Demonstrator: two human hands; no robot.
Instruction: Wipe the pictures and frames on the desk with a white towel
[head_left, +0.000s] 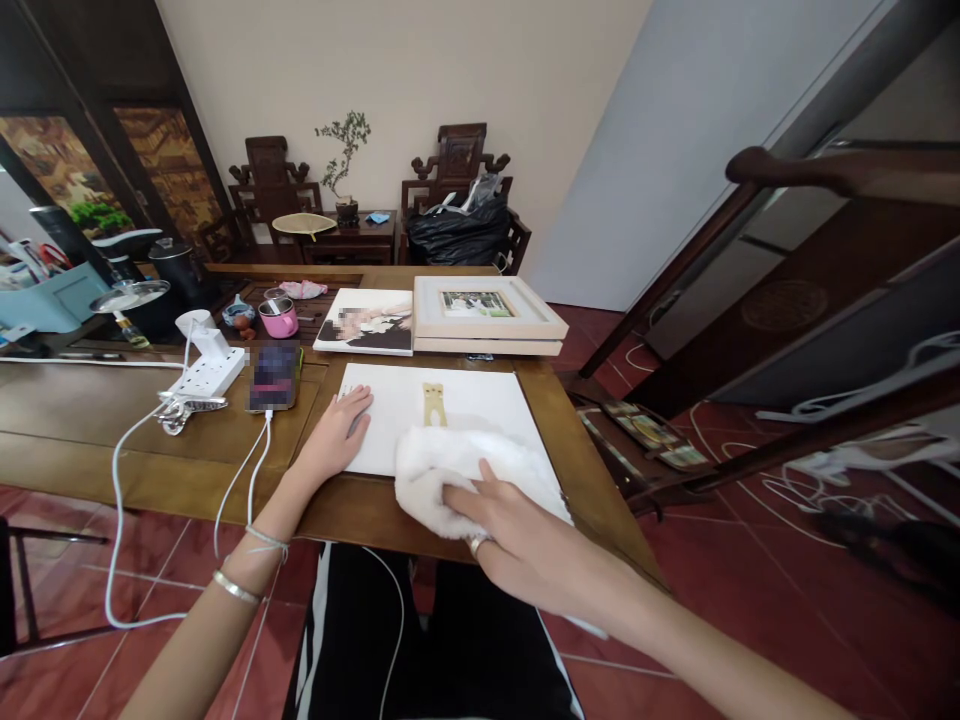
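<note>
A flat white board (390, 420) with a small tan bear-like figure (433, 403) on it lies at the table's near edge. My left hand (341, 430) rests flat on the board's left side, its fingers stretched out and holding nothing. In my right hand (510, 525) is a bunched white fluffy cloth (439, 470), gripped with the fingers pressed into its folds. The cloth covers the lower right part of the board and touches the lower end of the figure. The fingertips of that hand are partly hidden in the cloth.
Behind the board lie a photo panel (367, 322) and pale stacked frames (491, 315). To the left are a phone (273, 378) on a charging cable, a white power strip (210, 372) and a pink cup (278, 317). A wooden chair (750, 300) stands on the right.
</note>
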